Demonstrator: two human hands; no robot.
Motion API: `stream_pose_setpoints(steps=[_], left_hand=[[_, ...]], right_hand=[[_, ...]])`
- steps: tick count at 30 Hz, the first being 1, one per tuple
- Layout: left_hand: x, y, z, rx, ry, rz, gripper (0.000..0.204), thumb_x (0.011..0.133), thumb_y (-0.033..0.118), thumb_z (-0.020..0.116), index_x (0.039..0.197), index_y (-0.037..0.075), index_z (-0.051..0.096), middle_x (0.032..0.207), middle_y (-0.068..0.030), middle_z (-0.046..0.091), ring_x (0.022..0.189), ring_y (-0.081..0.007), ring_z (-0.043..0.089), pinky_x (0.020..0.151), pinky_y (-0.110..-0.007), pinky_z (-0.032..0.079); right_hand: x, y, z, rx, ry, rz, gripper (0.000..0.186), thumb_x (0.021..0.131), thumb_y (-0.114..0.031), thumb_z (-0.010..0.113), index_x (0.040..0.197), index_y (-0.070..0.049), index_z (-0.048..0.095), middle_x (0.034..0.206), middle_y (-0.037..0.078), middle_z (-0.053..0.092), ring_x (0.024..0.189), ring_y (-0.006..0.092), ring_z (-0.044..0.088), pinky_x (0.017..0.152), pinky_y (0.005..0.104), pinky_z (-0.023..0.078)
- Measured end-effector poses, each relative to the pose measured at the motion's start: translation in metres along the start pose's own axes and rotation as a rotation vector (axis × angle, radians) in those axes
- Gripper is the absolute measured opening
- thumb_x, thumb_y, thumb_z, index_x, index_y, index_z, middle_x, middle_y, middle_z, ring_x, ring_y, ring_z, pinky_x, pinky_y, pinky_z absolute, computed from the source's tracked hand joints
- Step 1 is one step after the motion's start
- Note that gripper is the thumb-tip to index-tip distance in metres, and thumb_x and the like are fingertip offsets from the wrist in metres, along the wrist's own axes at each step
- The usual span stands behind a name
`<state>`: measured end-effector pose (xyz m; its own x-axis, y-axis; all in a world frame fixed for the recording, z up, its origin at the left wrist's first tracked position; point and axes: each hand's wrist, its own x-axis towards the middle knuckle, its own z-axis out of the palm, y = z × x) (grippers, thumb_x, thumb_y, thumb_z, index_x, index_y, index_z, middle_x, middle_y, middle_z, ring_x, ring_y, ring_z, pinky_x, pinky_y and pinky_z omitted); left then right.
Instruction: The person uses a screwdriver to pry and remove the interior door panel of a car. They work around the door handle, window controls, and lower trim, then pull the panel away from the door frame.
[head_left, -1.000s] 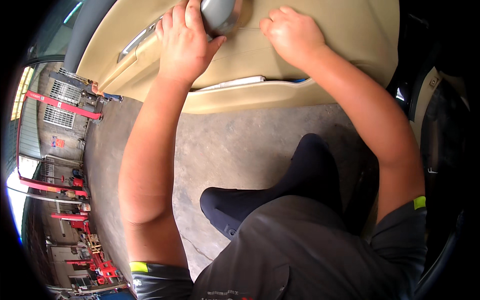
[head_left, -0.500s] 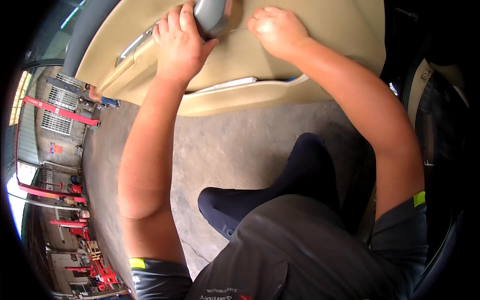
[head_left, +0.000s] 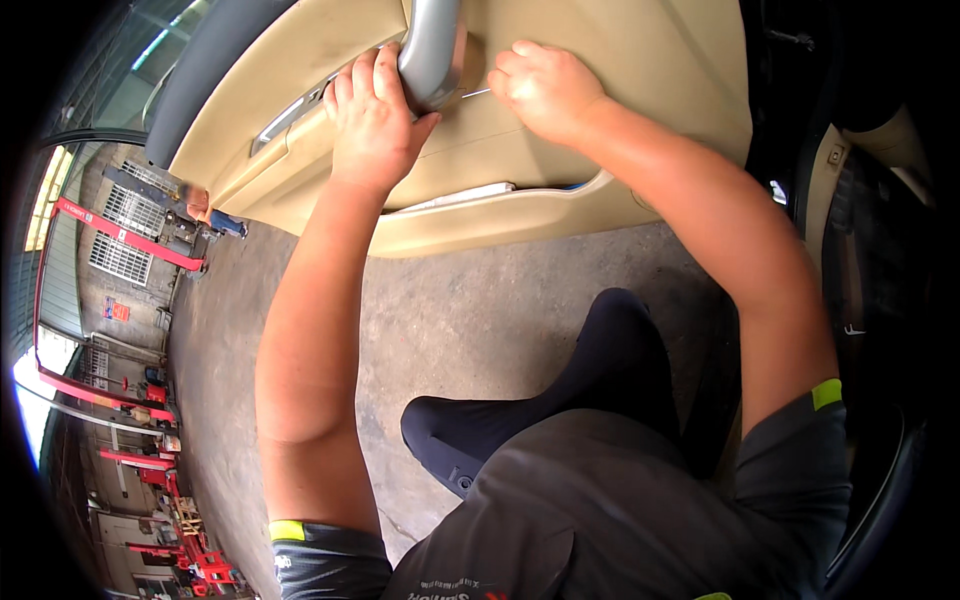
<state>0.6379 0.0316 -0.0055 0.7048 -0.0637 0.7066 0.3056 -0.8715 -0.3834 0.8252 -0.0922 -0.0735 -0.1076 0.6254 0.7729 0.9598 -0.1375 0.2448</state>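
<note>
A beige car door panel (head_left: 590, 140) stands open before me, with a grey pull handle (head_left: 430, 60) curving down its middle. My left hand (head_left: 375, 135) lies at the handle's left side, over the armrest, fingers stretched and thumb against the handle's lower end. To the right of the handle, my right hand (head_left: 545, 90) is closed in a fist near the panel. From it a thin metal shaft (head_left: 477, 93) points left toward the handle's lower end. The rest of that tool is hidden in the fist, and its tip contact is unclear.
A door pocket (head_left: 480, 215) below my hands holds a white flat item (head_left: 455, 197). Left of my left hand is the switch panel (head_left: 290, 118). Dark car interior lies at right. Another person (head_left: 210, 212) and red lift equipment (head_left: 130, 235) are far left, across the concrete floor (head_left: 460, 320).
The door and both hands sit lower in the picture, as the view has shifted. The thin shaft shows more plainly between my right fist and the handle. Both hands keep about the same places.
</note>
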Motion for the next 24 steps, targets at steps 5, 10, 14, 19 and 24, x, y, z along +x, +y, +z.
stream_pose_setpoints(steps=[5, 10, 14, 19, 24], left_hand=[[-0.004, -0.003, 0.002, 0.009, 0.005, 0.003, 0.096, 0.064, 0.024, 0.087, 0.142, 0.005, 0.034, 0.132, -0.0186, 0.047, 0.113, -0.0378, 0.047, 0.101, -0.051, 0.032], [-0.003, -0.005, 0.006, -0.021, 0.021, 0.008, 0.094, 0.065, 0.025, 0.086, 0.142, 0.008, 0.034, 0.130, -0.0158, 0.047, 0.115, -0.0369, 0.046, 0.103, -0.053, 0.031], [-0.008, -0.007, 0.005, 0.032, 0.045, 0.029, 0.094, 0.064, 0.025, 0.087, 0.141, 0.006, 0.037, 0.131, -0.0178, 0.048, 0.114, -0.0379, 0.048, 0.099, -0.050, 0.033], [0.000, 0.013, -0.010, -0.008, 0.035, 0.052, 0.098, 0.059, 0.016, 0.087, 0.139, -0.005, 0.034, 0.127, -0.0290, 0.046, 0.113, -0.0446, 0.047, 0.099, -0.053, 0.037], [0.003, 0.014, -0.013, 0.008, 0.018, 0.032, 0.101, 0.058, 0.016, 0.087, 0.141, -0.004, 0.033, 0.129, -0.0290, 0.046, 0.117, -0.0449, 0.046, 0.101, -0.053, 0.036]], right_hand=[[0.009, 0.003, -0.004, -0.058, -0.091, -0.102, 0.009, 0.075, -0.008, 0.063, 0.084, -0.007, 0.066, 0.085, 0.004, 0.061, 0.087, 0.0215, 0.060, 0.070, 0.0335, 0.056], [0.008, 0.009, -0.007, -0.102, -0.025, -0.182, 0.008, 0.074, -0.010, 0.063, 0.081, -0.008, 0.061, 0.084, 0.003, 0.058, 0.085, 0.0218, 0.059, 0.067, 0.0332, 0.055], [0.014, 0.008, -0.023, -0.098, -0.088, -0.262, 0.010, 0.076, -0.016, 0.060, 0.081, -0.010, 0.067, 0.084, 0.009, 0.066, 0.081, 0.0254, 0.065, 0.069, 0.0382, 0.054], [0.013, 0.002, -0.022, -0.094, -0.209, -0.139, 0.012, 0.080, -0.014, 0.058, 0.085, -0.008, 0.067, 0.088, 0.011, 0.066, 0.083, 0.0274, 0.066, 0.071, 0.0399, 0.055], [0.001, -0.003, 0.003, -0.012, -0.121, -0.016, 0.013, 0.081, -0.014, 0.058, 0.088, -0.007, 0.067, 0.090, 0.013, 0.066, 0.084, 0.0286, 0.067, 0.074, 0.0407, 0.055]])
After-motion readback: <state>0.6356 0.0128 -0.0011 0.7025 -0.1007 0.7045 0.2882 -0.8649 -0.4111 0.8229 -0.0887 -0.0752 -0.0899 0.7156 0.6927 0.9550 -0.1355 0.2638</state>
